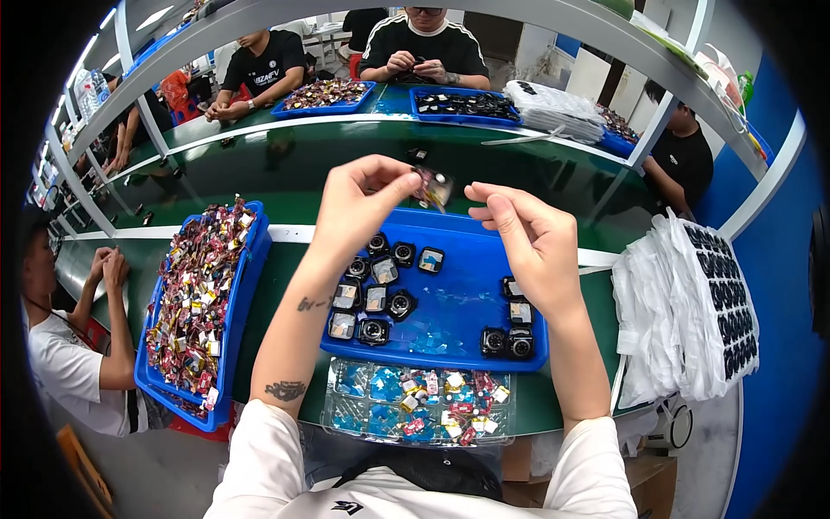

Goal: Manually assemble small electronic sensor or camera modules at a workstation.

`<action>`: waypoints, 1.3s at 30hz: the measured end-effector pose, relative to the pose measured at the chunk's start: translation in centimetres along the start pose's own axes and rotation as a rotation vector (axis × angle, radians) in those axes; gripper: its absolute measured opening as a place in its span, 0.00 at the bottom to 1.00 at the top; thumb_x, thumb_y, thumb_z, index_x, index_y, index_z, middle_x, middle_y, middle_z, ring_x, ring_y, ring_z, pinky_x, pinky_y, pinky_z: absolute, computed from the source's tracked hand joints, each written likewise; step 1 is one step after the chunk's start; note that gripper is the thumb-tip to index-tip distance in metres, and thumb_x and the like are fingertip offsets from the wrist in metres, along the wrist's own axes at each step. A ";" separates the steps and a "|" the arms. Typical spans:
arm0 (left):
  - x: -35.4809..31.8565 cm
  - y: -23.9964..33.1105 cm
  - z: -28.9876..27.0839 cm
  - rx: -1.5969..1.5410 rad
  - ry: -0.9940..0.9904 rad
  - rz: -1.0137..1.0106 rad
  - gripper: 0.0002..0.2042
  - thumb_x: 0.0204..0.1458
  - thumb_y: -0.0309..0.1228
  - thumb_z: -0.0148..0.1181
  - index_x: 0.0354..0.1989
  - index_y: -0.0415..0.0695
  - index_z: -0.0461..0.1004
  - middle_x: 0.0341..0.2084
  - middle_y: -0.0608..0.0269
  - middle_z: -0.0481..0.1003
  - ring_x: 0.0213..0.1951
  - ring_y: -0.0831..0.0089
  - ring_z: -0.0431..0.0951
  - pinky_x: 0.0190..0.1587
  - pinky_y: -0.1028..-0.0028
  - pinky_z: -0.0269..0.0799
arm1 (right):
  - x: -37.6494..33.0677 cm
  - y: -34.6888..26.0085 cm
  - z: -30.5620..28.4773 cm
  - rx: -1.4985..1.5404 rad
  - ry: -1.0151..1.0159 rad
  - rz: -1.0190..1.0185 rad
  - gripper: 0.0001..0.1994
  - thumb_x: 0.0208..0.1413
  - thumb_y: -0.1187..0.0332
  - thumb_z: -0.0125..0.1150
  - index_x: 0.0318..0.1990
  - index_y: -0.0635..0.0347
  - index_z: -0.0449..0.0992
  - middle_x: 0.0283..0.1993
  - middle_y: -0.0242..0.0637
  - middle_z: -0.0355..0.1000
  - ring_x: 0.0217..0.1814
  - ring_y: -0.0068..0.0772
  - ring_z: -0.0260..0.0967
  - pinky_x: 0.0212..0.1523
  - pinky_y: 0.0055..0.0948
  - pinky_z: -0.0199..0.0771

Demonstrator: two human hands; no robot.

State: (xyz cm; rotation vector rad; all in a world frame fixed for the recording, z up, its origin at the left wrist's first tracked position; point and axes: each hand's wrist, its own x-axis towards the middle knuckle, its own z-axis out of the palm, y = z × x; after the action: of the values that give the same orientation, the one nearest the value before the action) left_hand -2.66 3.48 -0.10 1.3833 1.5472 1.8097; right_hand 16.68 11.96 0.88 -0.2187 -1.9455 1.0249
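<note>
My left hand (367,192) is raised above the far edge of a blue tray (467,229). Its thumb and forefinger pinch a small circuit board with wires (430,186); its details are blurred. Beside it, a little to the right, my right hand (529,233) is closed, with thumb and curled fingers together; whatever its fingertips hold, if anything, does not show. Below in the tray lie several black watch cases (373,331), grouped at the left, some showing a pale square part. A smaller group of watch cases (519,342) sits at the right, near my right forearm.
A clear compartment tray (333,424) with blue film bits and small boards stands nearest me. On the left, a blue bin (246,285) is heaped with wired boards. Stacked white trays with black parts (683,311) stand right. Metal shelf bars (596,259) cross the green bench. Co-workers sit around.
</note>
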 end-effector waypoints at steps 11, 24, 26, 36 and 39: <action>9.1 -19.3 -9.6 0.822 0.228 -0.628 0.15 0.35 0.38 0.74 0.28 0.41 0.81 0.34 0.54 0.80 0.38 0.63 0.80 0.41 0.68 0.74 | -0.5 -2.0 -0.4 -0.017 -0.626 -0.150 0.09 0.41 0.73 0.70 0.25 0.64 0.73 0.26 0.35 0.74 0.26 0.26 0.74 0.28 0.21 0.71; 3.4 -7.8 -3.7 0.627 0.033 0.000 0.12 0.48 0.36 0.65 0.34 0.40 0.80 0.25 0.63 0.78 0.31 0.79 0.76 0.37 0.78 0.71 | -2.0 -1.9 1.3 0.060 -1.090 -0.050 0.08 0.40 0.71 0.68 0.28 0.64 0.76 0.24 0.39 0.74 0.28 0.37 0.74 0.29 0.32 0.70; 0.1 -4.4 -2.0 0.643 -0.042 0.051 0.09 0.49 0.33 0.63 0.33 0.39 0.79 0.24 0.64 0.78 0.29 0.80 0.76 0.36 0.79 0.70 | -2.0 -2.0 1.7 0.003 -1.130 -0.060 0.09 0.41 0.70 0.69 0.28 0.63 0.76 0.22 0.39 0.72 0.27 0.36 0.73 0.28 0.33 0.69; -15.7 0.9 -1.0 0.907 -0.505 -0.110 0.06 0.41 0.33 0.67 0.25 0.44 0.81 0.13 0.57 0.74 0.18 0.61 0.76 0.24 0.67 0.70 | -2.1 -2.1 1.5 -0.128 -1.005 -0.086 0.13 0.48 0.63 0.65 0.35 0.64 0.76 0.26 0.41 0.73 0.28 0.38 0.73 0.30 0.33 0.70; -17.2 -0.6 -0.2 0.881 -0.437 -0.039 0.05 0.44 0.32 0.64 0.27 0.45 0.81 0.16 0.56 0.75 0.21 0.59 0.77 0.26 0.63 0.71 | -2.3 -2.2 1.7 -0.214 -1.120 -0.037 0.16 0.47 0.61 0.67 0.37 0.65 0.75 0.29 0.43 0.74 0.32 0.39 0.74 0.33 0.33 0.73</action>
State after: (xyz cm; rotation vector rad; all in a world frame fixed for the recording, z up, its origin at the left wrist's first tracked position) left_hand 4.57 -10.01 -7.93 1.9067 2.1634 0.6787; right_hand 17.18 8.43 0.60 0.3672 -3.0438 0.9939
